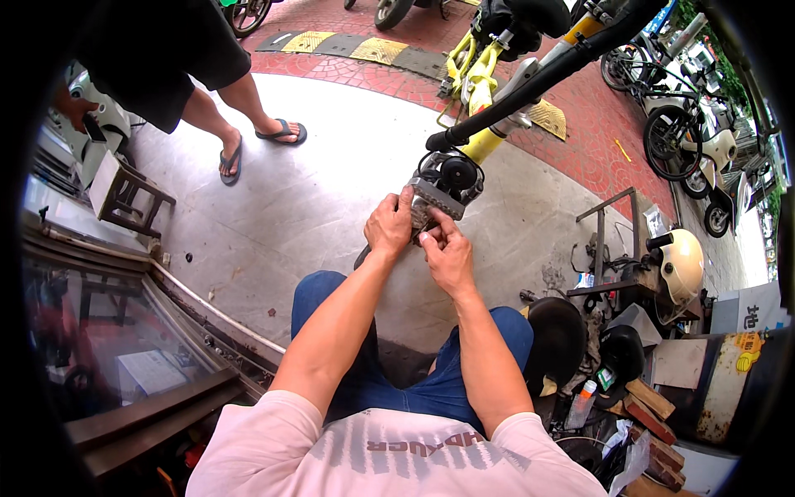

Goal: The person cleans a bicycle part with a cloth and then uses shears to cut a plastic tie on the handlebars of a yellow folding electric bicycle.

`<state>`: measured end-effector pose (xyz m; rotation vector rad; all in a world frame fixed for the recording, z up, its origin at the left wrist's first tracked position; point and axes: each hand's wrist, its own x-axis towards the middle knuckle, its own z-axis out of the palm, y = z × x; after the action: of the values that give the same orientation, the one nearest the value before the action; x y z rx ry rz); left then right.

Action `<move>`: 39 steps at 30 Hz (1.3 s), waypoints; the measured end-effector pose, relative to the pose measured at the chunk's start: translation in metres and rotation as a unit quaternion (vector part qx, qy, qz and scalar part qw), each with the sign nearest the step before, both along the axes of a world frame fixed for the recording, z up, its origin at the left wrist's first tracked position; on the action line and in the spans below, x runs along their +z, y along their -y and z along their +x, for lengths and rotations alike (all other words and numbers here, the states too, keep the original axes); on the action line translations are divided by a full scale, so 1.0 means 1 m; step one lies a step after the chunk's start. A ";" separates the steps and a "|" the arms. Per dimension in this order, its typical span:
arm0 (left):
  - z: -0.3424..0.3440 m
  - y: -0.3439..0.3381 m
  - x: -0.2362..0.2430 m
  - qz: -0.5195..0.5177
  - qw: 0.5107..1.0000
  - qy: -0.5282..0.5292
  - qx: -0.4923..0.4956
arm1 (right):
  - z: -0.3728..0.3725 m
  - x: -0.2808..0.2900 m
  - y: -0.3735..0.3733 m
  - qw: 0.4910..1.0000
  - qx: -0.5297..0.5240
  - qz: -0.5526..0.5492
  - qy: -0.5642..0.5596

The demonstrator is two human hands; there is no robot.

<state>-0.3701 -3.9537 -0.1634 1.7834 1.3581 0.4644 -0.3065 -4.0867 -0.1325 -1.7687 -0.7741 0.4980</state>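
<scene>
A yellow bike frame (pixel 482 146) with a black handlebar or tube (pixel 538 83) stands before me, a round black part (pixel 459 172) at its near end. Below that is a dark grey, dirty block (pixel 443 199), perhaps a pedal. My left hand (pixel 387 224) grips the left end of this block, thumb upward. My right hand (pixel 447 253) is just below it, index finger curled against the block's underside, thumb bent; whether it holds anything small is hidden. The lower end of the assembly is mostly behind my hands.
A person's legs (pixel 207 116) in flip-flops stand front left, beside a metal stool (pixel 132 195). A glass cabinet (pixel 124 348) lines my left. On my right are a metal rack (pixel 592 291), cream helmet (pixel 681 269), bottle (pixel 581 406) and wood blocks (pixel 650 422). Parked two-wheelers (pixel 671 149) stand beyond.
</scene>
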 end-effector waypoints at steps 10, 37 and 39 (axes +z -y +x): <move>-0.003 0.040 -0.005 -0.006 0.994 0.080 -0.072 | 0.044 -0.003 0.004 0.964 -0.226 -0.003 0.137; 0.034 0.046 0.047 -0.026 0.931 0.079 -0.354 | 0.142 -0.046 0.014 0.918 -0.087 0.156 -0.353; 0.036 0.048 0.043 0.021 0.936 0.080 -0.342 | 0.145 -0.046 0.012 0.916 -0.077 0.164 -0.358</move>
<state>-0.3338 -4.0021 -0.1205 2.0567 0.5505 0.2429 -0.1612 -4.0987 -0.1784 -1.1861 -0.1787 0.7929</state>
